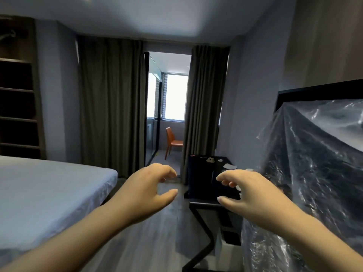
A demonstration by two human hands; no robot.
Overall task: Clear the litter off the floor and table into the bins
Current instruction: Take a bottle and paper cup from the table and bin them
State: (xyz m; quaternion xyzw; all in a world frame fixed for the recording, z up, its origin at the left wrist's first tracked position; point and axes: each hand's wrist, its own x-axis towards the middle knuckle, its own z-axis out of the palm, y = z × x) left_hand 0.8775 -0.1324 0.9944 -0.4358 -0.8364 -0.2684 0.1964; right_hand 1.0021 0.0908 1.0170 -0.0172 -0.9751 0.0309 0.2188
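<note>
Fingers (169,172) loosely curled, apart, holding nothing on both my left hand (145,191) and right hand (249,193), just short of the table (204,202). I judge this the approach step; next I need to reach onto the table. Litter (227,165) on the table: three pale scraps, maybe more. One bin (228,252) under the table.

The left hand (145,191) and right hand (249,195) are showing bare, and the left forearm (74,240) and right forearm (306,232) are running uncovered to the frame edge. The fingernails (220,198) are looking short and plain, though blur is softening them.
</note>
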